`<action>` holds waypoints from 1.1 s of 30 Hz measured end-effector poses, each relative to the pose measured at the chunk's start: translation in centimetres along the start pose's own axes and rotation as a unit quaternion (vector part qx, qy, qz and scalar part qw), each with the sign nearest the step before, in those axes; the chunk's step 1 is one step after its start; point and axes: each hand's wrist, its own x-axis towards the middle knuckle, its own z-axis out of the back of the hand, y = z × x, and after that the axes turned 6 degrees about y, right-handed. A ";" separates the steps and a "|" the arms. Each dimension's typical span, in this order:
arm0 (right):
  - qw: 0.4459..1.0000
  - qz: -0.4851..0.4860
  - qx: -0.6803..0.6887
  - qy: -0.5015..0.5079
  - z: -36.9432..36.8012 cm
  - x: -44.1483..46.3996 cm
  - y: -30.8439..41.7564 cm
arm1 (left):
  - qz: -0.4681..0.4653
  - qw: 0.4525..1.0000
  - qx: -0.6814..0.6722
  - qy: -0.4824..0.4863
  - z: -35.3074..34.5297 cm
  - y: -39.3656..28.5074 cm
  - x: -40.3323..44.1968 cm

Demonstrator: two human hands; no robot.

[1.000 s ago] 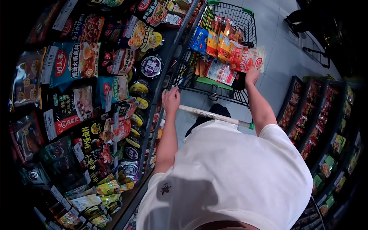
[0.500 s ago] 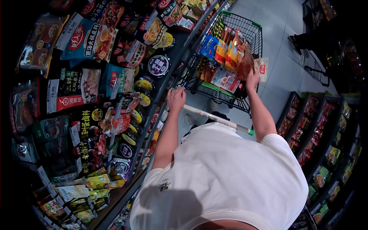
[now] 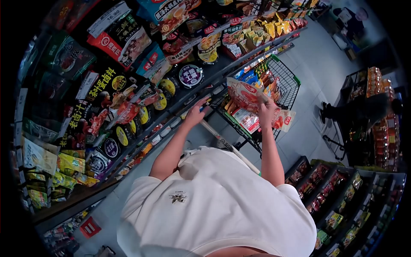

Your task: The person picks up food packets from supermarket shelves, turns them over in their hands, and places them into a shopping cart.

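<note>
The fingers (image 3: 200,104) of the left hand (image 3: 195,114) are at the left end of the cart handle (image 3: 227,144), near the edge of the packed shelf (image 3: 216,77); whether they close around the bar I cannot tell. To the right, the shopping cart (image 3: 286,69) stands near that shelf edge. Over its basket is a red packet (image 3: 243,95), its right edge clamped in the fingers of the right hand (image 3: 266,112), most of it left of them. A pale packet (image 3: 284,121) shows right of the wrist; its grip is unclear. Farther right, open floor (image 3: 310,100) reaches to a person (image 3: 361,110) in dark clothing; a display rack (image 3: 327,182) bounds the near right.
</note>
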 end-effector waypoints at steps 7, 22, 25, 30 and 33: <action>0.972 0.060 0.000 0.226 -9.3 -0.6 6.6 | 0.038 0.974 -0.207 -0.082 7.7 -3.9 -4.9; 0.842 -0.071 0.081 0.529 -26.6 -7.6 8.9 | 0.146 0.911 -0.208 -0.325 15.9 -3.9 -21.8; 0.836 -0.104 0.085 0.532 -28.7 -8.3 7.0 | 0.176 0.886 -0.226 -0.365 15.5 -3.5 -23.3; 0.839 -0.107 0.084 0.527 -30.9 -8.9 4.3 | 0.210 0.890 -0.235 -0.331 16.4 -4.5 -24.7; 0.835 -0.123 0.092 0.529 -31.6 -9.1 3.5 | 0.210 0.894 -0.233 -0.320 16.8 -4.3 -25.1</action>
